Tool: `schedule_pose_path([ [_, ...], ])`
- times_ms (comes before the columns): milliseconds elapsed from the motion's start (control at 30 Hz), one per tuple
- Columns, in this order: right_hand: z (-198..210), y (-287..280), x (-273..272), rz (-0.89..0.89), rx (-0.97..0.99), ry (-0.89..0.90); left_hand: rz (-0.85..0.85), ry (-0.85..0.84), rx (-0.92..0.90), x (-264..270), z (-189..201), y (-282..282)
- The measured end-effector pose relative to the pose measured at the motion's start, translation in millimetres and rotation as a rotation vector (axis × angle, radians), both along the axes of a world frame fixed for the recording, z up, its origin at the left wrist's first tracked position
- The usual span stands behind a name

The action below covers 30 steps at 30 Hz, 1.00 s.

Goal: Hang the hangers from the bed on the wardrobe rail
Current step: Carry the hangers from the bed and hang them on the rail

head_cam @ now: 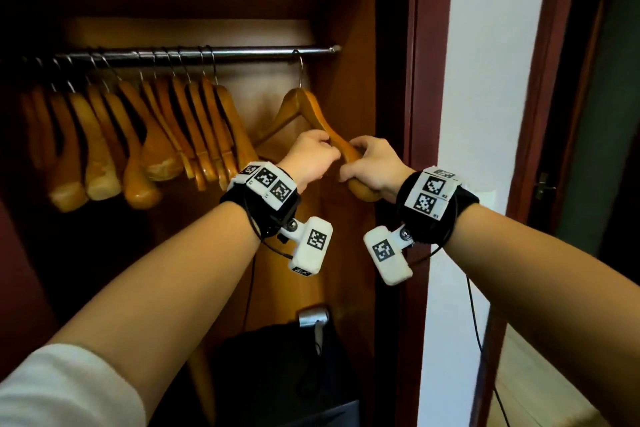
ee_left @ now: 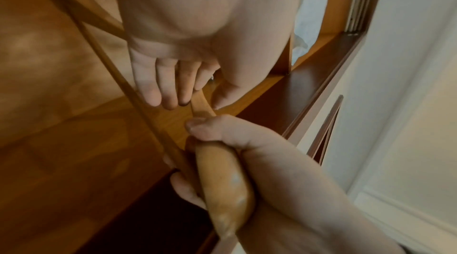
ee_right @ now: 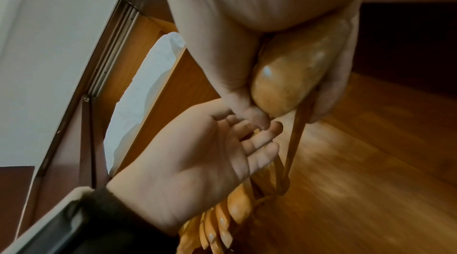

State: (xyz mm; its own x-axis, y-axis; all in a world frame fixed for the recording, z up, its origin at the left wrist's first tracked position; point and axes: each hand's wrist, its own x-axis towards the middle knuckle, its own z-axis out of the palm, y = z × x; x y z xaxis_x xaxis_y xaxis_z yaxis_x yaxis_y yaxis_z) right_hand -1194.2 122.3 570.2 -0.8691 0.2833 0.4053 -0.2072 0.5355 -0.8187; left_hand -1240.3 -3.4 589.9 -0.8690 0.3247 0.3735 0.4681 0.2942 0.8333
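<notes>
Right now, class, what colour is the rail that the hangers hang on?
Shiny silver metal: the rail shows best in the head view, above the orange-brown wooden hangers.

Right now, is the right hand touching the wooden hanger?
Touching. The right wrist view shows the right hand with thumb and fingers wrapped around the rounded end of the hanger, with no gap; the head view agrees.

Both forearms stretched fwd and up, wrists close together w/ marker bands strapped on. Right hand [head_cam: 372,170] curled round hanger end [head_cam: 360,189], thumb on top, fingers wrapped underneath. Left hand [head_cam: 311,158] just beside it, palm open, fingers [ee_left: 170,90] near-straight, tips touching hanger arm. White sleeve [head_cam: 62,392] at left upper arm.
</notes>
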Motion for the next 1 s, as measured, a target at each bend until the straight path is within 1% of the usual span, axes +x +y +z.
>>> schedule_pose_path([
  [67, 9, -5, -13, -0.002, 0.016, 0.005, 0.034, 0.065, -0.03, -12, 8, -8],
  [167, 18, -17, -30, -0.025, 0.043, 0.008, 0.065, 0.105, -0.031, -29, 15, -22],
  [334, 28, -38, -55, -0.048, 0.086, 0.038, 0.057, 0.148, -0.025, -46, 27, -44],
  [400, 32, -44, -62, -0.054, 0.097, 0.033, 0.062, 0.181, -0.056, -51, 30, -53],
  [534, 39, -57, -75, -0.052, 0.118, 0.046, 0.142, 0.239, -0.131, -62, 34, -77],
  [634, 42, -64, -81, -0.052, 0.135, 0.044, 0.201, 0.239, -0.172, -71, 30, -90],
  [834, 49, -76, -92, -0.048, 0.116, 0.027, 0.126, 0.207, -0.184, -79, 27, -99],
  [1001, 48, -81, -104, -0.051, 0.105, 0.002, 0.107, 0.208, -0.196, -83, 29, -103],
])
